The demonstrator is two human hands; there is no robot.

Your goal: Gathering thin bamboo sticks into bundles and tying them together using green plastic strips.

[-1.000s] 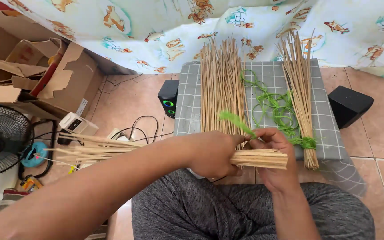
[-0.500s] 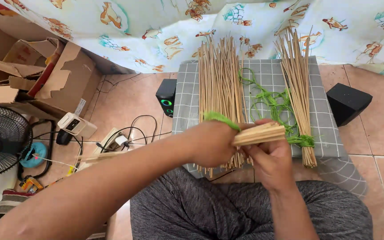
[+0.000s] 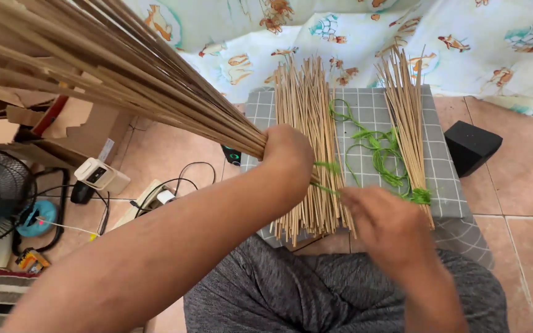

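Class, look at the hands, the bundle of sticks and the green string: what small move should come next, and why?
Probably pull the green string taut with the right hand: the left hand grips the stick bundle raised and fanned out, and the string runs from that grip toward the right hand.

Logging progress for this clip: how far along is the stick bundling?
Done: one thin stick bundle, tied with green string, lies on the grey checked cushion. In hand: the left hand grips a fanned stick bundle while the right hand pulls green string. Left: the loose stick pile.
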